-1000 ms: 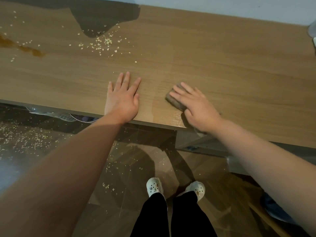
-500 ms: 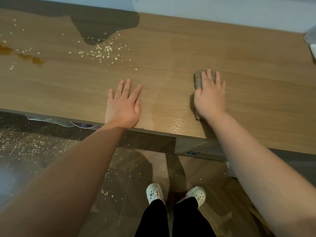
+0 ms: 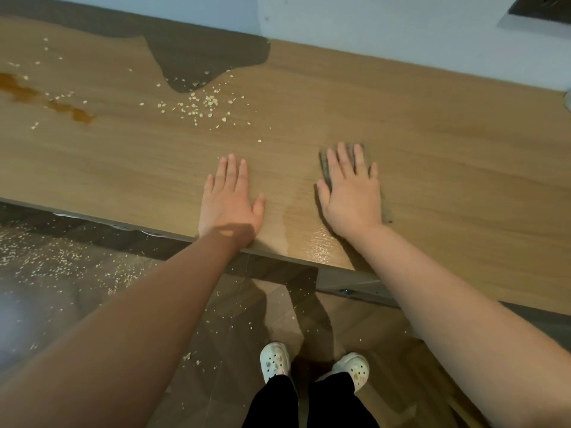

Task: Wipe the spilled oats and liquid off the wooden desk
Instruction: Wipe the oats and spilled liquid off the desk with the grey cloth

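Diagonally beyond the left hand (image 3: 230, 202) lie oats (image 3: 200, 103), liquid (image 3: 18, 88) farther left.

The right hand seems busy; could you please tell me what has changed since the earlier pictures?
The right hand, pressing the cloth flat, swept right and away, then back left toward the left hand. The left hand, oats and brown spill stayed put.

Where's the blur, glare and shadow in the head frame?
Head view: motion blur smears the right hand and the dark pad under it; the left hand is sharp. Head view: glare on the wet streak by the desk front edge; a hard shadow covers the back left.
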### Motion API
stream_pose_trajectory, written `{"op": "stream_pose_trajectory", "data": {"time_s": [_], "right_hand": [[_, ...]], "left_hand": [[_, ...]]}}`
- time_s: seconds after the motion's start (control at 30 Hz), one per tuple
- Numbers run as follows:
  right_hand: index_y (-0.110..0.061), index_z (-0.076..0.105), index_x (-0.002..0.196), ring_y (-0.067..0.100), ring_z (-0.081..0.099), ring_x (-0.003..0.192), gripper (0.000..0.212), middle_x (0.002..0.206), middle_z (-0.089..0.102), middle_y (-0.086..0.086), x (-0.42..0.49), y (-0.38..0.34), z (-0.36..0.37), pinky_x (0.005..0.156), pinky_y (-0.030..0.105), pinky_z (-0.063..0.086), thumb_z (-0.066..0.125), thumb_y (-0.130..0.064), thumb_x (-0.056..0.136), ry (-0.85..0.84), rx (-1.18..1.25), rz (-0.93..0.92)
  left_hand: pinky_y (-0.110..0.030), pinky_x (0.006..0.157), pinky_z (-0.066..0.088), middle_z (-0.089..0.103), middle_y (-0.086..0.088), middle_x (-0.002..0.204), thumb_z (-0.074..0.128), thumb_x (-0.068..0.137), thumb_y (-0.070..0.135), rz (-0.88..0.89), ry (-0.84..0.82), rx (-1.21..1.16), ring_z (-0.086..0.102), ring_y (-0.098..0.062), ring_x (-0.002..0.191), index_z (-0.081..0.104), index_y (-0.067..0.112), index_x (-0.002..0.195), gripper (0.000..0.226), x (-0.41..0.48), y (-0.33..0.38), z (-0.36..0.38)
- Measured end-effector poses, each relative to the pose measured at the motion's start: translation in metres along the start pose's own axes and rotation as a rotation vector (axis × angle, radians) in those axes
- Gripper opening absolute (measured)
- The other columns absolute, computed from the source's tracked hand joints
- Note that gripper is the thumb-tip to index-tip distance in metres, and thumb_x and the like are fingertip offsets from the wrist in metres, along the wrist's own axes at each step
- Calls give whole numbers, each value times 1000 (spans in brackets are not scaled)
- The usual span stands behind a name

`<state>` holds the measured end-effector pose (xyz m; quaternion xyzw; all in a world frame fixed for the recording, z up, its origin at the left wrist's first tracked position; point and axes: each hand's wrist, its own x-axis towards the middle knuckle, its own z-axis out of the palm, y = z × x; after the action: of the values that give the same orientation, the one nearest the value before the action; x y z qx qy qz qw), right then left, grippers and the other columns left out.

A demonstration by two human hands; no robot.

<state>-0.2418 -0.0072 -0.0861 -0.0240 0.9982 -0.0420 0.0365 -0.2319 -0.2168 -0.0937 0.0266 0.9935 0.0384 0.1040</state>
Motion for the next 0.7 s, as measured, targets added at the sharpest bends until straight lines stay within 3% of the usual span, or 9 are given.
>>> {"op": "stream_pose_trajectory", "data": {"time_s": [0.07, 0.13, 0.17, 0.33, 0.37, 0.43, 0.53, 0.6, 0.7], "right_hand": [[-19, 21, 155, 27, 9, 151, 63, 162, 19, 4, -37, 1, 0, 119, 50, 10, 21, -48, 100, -33, -11, -291], [-22, 21, 155, 24, 9, 151, 62, 162, 19, 0, -34, 20, -3, 120, 49, 11, 23, -48, 99, -86, -16, -410], [-24, 18, 156, 22, 6, 151, 60, 163, 16, -1, -21, 29, -3, 121, 49, 11, 23, -47, 100, -89, -30, -370], [-19, 17, 156, 27, 3, 151, 60, 164, 12, 4, 38, 9, -2, 121, 51, 8, 27, -42, 102, 24, 11, 175], [-18, 17, 156, 28, 3, 151, 61, 164, 11, 4, 29, -1, 1, 120, 51, 8, 27, -43, 102, 28, -5, 138], [-19, 20, 156, 28, 7, 151, 61, 163, 16, 4, -8, -6, 5, 120, 51, 11, 28, -44, 101, 3, -27, -127], [-22, 28, 154, 22, 10, 150, 59, 161, 23, 0, -41, 35, -2, 119, 50, 14, 29, -41, 98, -82, -5, -471], [-25, 27, 154, 20, 9, 151, 57, 161, 21, -3, -26, 65, -7, 120, 54, 13, 24, -39, 98, -85, 5, -359], [-23, 24, 155, 22, 7, 151, 55, 163, 18, -1, 11, 64, -8, 120, 55, 10, 26, -32, 101, 10, 42, 124]], "left_hand": [[-46, 122, 0, -18, -9, 161, 12, 99, 47, 60, -15, 88, -15, -24, 149, -13, 12, 153, 69, 2, 2, 0], [-48, 121, -3, -22, -7, 160, 9, 98, 43, 145, -26, 124, -19, -24, 148, -18, 14, 151, 67, 6, 2, -1], [-48, 120, -5, -24, -6, 158, 8, 97, 43, 175, -33, 129, -20, -23, 148, -22, 14, 149, 66, 7, 2, -2], [-46, 120, -5, -28, -4, 155, 6, 97, 46, 209, -52, 119, -20, -22, 148, -28, 18, 142, 63, 9, 1, -4], [-45, 120, -6, -25, -4, 157, 8, 98, 45, 209, -53, 110, -20, -21, 148, -27, 18, 144, 64, 9, 1, -4], [-45, 119, -7, -22, -4, 160, 11, 100, 44, 210, -61, 93, -19, -21, 148, -21, 18, 149, 64, 9, 2, -6], [-45, 119, -7, -21, -4, 161, 13, 101, 42, 207, -76, 93, -18, -21, 149, -16, 18, 153, 64, 9, 2, -8], [-45, 119, -7, -21, -4, 161, 13, 101, 41, 208, -80, 91, -18, -21, 149, -16, 18, 153, 64, 8, 2, -8], [-45, 120, -6, -22, -4, 160, 12, 100, 42, 209, -76, 83, -18, -20, 149, -16, 19, 153, 64, 8, 1, -8]]}}
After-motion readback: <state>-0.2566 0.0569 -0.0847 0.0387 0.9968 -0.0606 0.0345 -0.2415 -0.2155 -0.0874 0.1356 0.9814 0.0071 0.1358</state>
